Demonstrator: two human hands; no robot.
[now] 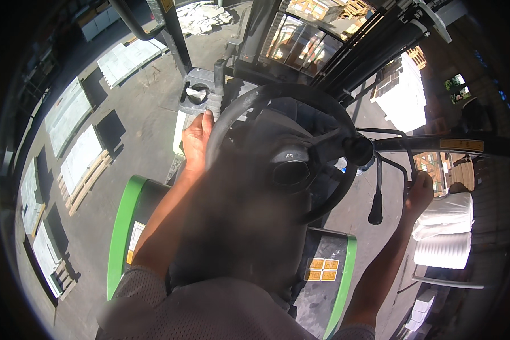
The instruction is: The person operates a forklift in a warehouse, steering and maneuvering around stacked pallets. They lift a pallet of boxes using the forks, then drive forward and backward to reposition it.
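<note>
My left hand [194, 140] is curled at the left side of the black steering wheel [249, 99], thumb pointing up along the rim. Whatever its fingers close on is hidden. Just beyond it is a grey console [200, 79] with a round cup holder and a crumpled white scrap in it. My right hand [419, 194] is closed around the end of a bent black control lever [409, 148], right of the wheel. Beside that hand hangs a second lever [375, 208] with a black grip. A round spinner knob [358, 151] sits on the wheel.
I sit in a forklift with green-edged side panels [124, 226]. Dark mast rails [374, 48] rise ahead. Pale slabs on pallets [85, 156] line the floor to the left. White wrapped rolls [445, 232] stand at right, and a tall white stack [402, 93] is ahead right.
</note>
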